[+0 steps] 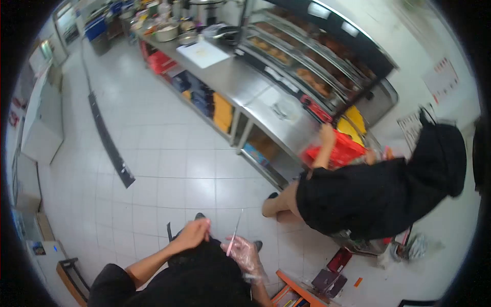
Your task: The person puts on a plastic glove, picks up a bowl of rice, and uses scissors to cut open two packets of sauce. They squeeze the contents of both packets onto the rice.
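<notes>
My right hand [246, 257], in a clear plastic glove, grips a slim knife [236, 232] by its pink handle, the thin blade pointing up and away from me. Bare and curled closed, my left hand [193, 235] is in front of my dark clothing, a short way left of the knife and apart from it. Whatever its fingers might hold is hidden. Below both hands are my dark apron and the tips of my shoes on the tiled floor [199, 163].
A co-worker [358, 199] in black stands at right, hands on a red bag [340, 151] by the steel counter [245, 82]. On the counter are a heated display case [302, 56] with food and a white cutting board [203, 53]. An orange-edged drawer unit [299, 289] is low right.
</notes>
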`<state>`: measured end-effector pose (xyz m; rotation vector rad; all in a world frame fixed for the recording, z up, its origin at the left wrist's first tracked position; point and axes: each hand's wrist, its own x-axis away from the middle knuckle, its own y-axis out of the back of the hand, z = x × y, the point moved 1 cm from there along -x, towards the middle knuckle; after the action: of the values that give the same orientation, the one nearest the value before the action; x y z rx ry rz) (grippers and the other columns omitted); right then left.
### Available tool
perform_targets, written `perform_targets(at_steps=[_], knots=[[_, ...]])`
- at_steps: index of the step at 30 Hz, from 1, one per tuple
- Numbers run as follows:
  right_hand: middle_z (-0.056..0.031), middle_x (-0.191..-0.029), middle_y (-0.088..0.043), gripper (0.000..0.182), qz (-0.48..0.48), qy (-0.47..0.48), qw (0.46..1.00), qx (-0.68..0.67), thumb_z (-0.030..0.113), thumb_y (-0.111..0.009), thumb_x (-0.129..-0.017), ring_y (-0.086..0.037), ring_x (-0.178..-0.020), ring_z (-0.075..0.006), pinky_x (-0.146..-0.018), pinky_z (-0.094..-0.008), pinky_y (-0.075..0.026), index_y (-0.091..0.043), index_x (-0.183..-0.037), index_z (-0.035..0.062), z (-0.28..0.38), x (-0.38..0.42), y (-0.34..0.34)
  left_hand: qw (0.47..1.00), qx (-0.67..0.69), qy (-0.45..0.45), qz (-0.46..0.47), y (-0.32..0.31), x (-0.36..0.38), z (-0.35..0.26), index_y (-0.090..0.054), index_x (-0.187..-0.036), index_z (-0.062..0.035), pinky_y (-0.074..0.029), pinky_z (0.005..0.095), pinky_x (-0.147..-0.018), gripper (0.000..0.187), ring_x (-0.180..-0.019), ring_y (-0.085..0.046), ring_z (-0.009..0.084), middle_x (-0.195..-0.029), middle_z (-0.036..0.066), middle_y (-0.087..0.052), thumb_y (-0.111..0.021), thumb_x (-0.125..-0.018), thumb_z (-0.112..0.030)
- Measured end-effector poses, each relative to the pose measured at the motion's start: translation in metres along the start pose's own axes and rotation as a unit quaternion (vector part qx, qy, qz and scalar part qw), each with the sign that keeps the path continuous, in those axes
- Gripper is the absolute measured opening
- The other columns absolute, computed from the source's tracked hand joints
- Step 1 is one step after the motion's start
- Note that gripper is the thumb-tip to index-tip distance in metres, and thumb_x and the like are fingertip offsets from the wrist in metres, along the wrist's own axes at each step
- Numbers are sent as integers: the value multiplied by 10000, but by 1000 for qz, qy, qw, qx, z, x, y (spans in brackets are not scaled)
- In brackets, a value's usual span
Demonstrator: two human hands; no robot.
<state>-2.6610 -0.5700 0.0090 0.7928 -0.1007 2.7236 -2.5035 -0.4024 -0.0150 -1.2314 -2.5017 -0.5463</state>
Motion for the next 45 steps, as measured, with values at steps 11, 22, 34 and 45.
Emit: perform_targets(at_steps=[11,22,34,45], knots=[[-39,-923,-690,446,150,-19,986,-68,98,-738,-872,-634,-857,-85,-777,-222,-509,-588,-1265,-48,165,-222,-133,919,212,7,-332,229,-74,34,-572,-834,-26,-471,258,-639,285,-632,-580,103,-664,40,-608,-542,-1029,-232],[-44,-910,-694,511,198,28,980,-10,153,-733,-898,-666,-885,-126,-777,-259,-530,-531,-1333,-25,356,-548,-222,911,86,46,-400,483,-264,53,-666,-996,8,-531,282,-624,229,-690,-654,130,-807,84,-709,-597,-989,-211],[-18,-815,-672,530,203,106,973,-22,27,-774,-832,-633,-784,-79,-709,-244,-514,-543,-1308,2,540,-858,-349,856,102,81,-501,841,-414,96,-677,-1013,23,-558,273,-634,338,-743,-670,130,-838,90,-705,-586,-1002,-303],[-55,-735,-663,517,122,-39,991,-50,191,-824,-797,-596,-625,-97,-586,-236,-483,-589,-1219,6,626,-1023,-491,861,-145,-12,-487,1252,-764,46,-711,-900,-3,-538,409,-716,366,-773,-708,336,-782,161,-717,-585,-954,-343]])
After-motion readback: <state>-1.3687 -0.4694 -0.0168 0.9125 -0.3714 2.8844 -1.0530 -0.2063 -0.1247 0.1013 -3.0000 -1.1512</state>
